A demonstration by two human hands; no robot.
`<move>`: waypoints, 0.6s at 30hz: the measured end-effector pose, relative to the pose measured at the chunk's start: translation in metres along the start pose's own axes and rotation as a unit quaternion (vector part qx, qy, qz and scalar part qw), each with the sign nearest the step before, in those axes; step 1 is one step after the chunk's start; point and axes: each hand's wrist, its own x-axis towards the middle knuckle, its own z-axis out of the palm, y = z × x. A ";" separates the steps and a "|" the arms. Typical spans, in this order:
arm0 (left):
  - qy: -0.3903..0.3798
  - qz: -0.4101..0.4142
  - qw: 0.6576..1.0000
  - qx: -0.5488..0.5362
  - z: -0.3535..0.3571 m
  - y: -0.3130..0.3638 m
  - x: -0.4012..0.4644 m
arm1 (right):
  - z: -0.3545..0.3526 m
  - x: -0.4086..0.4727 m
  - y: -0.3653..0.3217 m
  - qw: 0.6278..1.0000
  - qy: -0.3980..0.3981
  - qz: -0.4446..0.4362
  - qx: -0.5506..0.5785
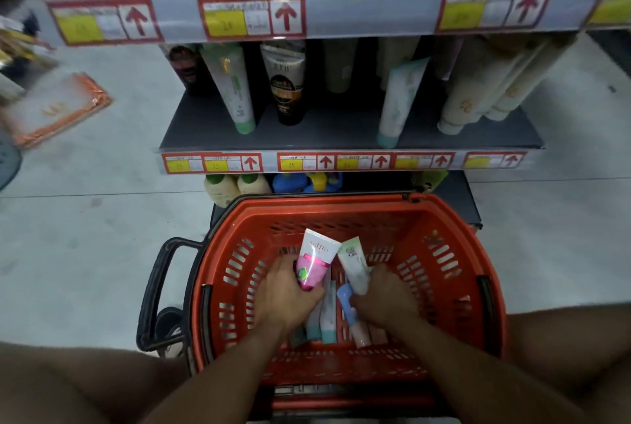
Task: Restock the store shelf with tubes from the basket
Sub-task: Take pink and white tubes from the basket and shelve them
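An orange basket (pixel 454 253) stands on the floor in front of me, both my hands inside it. My left hand (pixel 285 297) grips a pink and white tube (pixel 314 259), its flat end pointing up. A pale green and white tube (pixel 355 266) is held in my right hand (pixel 386 300). Several more tubes (pixel 327 317) lie on the basket's bottom between my hands. Ahead, the dark shelf (pixel 341 133) holds standing tubes: a white and green one (pixel 232 85), a black and white one (pixel 286 82), a pale teal one (pixel 399 99) and cream ones (pixel 478 95).
Price labels with red arrows (pixel 324 162) run along the shelf edges. Bottles (pixel 235 186) stand on the lowest shelf behind the basket. The basket's black handle (pixel 160 287) sticks out at its left. An orange packet (pixel 58 109) lies on the grey floor at left.
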 end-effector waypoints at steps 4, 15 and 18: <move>0.046 0.028 0.998 -0.023 -0.021 0.024 -0.011 | -0.024 -0.017 -0.009 0.998 0.043 -0.030 0.037; 0.187 0.121 0.972 -0.078 -0.084 0.098 -0.027 | -0.115 -0.061 -0.039 0.959 0.219 -0.100 0.150; 0.217 0.143 0.961 -0.090 -0.103 0.122 -0.027 | -0.141 -0.071 -0.046 0.946 0.255 -0.114 0.165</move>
